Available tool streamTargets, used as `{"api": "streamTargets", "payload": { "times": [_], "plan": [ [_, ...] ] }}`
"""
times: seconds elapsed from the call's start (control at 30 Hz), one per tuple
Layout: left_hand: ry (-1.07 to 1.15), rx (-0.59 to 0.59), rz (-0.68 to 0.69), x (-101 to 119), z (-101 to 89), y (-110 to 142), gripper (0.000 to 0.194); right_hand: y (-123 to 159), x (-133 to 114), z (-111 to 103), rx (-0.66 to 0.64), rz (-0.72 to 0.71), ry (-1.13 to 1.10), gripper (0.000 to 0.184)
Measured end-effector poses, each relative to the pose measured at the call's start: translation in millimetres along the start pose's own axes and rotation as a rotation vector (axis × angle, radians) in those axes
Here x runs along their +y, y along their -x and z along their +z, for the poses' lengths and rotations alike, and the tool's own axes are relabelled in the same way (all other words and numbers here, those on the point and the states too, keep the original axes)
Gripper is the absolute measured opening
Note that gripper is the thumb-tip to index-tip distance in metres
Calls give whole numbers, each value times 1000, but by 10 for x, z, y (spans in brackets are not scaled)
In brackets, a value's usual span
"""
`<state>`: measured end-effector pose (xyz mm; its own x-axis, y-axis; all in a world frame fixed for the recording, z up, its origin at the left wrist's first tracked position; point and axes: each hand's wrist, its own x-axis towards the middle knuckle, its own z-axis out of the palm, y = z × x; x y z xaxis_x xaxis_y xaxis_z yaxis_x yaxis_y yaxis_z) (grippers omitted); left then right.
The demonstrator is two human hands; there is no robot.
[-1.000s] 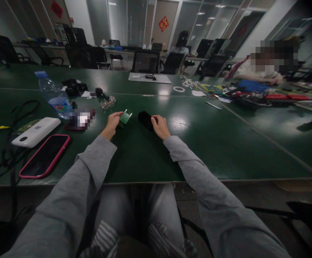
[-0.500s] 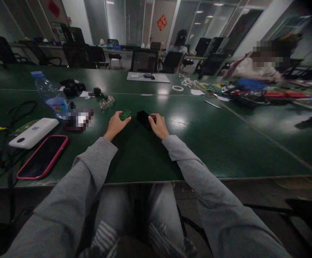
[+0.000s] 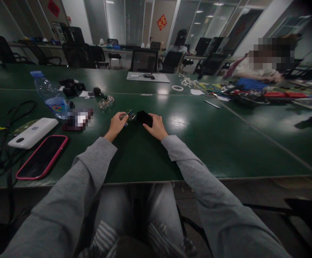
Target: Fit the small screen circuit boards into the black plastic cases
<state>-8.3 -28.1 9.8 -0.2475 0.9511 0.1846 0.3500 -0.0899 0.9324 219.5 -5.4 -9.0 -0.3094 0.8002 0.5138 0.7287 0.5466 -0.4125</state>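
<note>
My left hand (image 3: 116, 125) pinches a small green circuit board (image 3: 130, 115) by its left end. The board is tilted, and metal connectors show along its right edge. My right hand (image 3: 156, 127) is closed on a black box-like case (image 3: 143, 119), thumb at its near side and fingers at its far right. Board and case are close together but apart, above the green table (image 3: 145, 157). Whether the case has an opening is too dark to make out.
On the left lie a pink-cased phone (image 3: 42, 157), a white power bank (image 3: 33, 133), black cables, a second phone (image 3: 78, 120), a plastic bottle (image 3: 48, 94) and glasses (image 3: 106, 102). Right of centre are a wrench (image 3: 212, 104) and a cable pile (image 3: 263, 94); a person sits behind it.
The circuit board has turned in my left hand, from its flat green face to its connectors. My right hand has shifted its grip on the case, with the thumb now lower.
</note>
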Motion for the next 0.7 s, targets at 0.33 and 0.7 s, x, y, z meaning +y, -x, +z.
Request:
{"api": "streamTargets", "payload": {
  "times": [0.33,0.7],
  "plan": [
    [914,-168,-469,308,-52,74,35,7,-53,-43,-2,16,1,56],
    [886,-75,-408,289,-13,49,29,1,-50,-44,-9,3,4,59]
  ]
}}
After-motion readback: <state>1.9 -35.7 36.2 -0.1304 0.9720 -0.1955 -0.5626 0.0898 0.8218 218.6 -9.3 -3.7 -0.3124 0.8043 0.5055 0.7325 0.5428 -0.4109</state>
